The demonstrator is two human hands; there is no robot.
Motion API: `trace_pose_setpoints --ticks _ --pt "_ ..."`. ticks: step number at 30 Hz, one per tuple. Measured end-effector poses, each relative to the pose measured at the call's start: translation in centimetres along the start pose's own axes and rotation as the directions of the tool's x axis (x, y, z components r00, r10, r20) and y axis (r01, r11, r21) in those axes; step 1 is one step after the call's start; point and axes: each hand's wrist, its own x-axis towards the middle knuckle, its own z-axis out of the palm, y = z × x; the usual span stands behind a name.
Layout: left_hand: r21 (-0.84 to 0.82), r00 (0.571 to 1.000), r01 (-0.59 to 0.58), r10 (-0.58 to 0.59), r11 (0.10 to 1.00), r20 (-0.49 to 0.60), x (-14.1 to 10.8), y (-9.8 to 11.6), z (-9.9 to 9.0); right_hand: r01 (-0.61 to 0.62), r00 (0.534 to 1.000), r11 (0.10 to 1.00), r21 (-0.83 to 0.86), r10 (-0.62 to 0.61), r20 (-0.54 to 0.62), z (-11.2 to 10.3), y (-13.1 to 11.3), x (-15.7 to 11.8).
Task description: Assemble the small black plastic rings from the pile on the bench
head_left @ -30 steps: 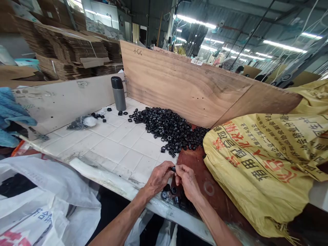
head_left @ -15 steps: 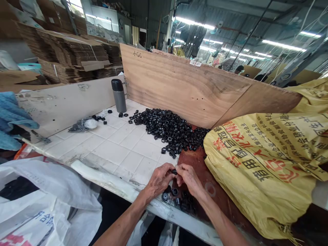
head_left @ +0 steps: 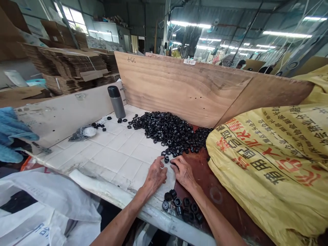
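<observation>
A heap of black plastic ring nuts lies against the wooden board. At its near edge a loose ring nut sits between my two hands. My left hand is on the white tiled surface, index finger stretched toward the heap, the other fingers loosely bent, with nothing visible in it. My right hand is just to the right, thumb and index finger closed around a small black piece that looks like a ring nut, mostly hidden. Closer to me, several round black caps lie at the table's front edge between my forearms.
A grey bottle stands at the back left corner. A clear bag of black parts lies left of the heap. A yellow printed sack covers the right side. A white sack hangs at front left. Wooden boards wall the table.
My hands, together on a small black part before, have parted and moved forward to the heap's near edge. The caps at the front edge show more fully now. The view has shifted slightly.
</observation>
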Motion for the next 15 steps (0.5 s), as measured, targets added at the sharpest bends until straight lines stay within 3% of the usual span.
trace_pose_setpoints --ticks 2,6,10,15 --pt "0.149 0.991 -0.134 0.137 0.980 -0.011 0.6 -0.2 -0.2 -0.035 0.999 0.996 0.084 0.038 -0.033 -0.3 0.2 -0.3" --pt "0.472 0.917 -0.342 0.397 0.813 -0.019 1.4 -0.5 -0.3 -0.150 0.982 0.958 0.244 0.172 -0.074 -0.7 0.4 -0.3" --pt "0.533 0.887 -0.410 0.460 0.740 0.043 1.6 -0.7 0.0 -0.113 0.989 0.937 0.331 0.138 -0.052 -1.2 0.2 0.1" --pt "0.553 0.855 -0.468 0.510 0.689 0.089 1.3 -0.7 0.0 -0.086 0.995 0.941 0.326 0.065 0.076 -2.1 -0.2 0.3"
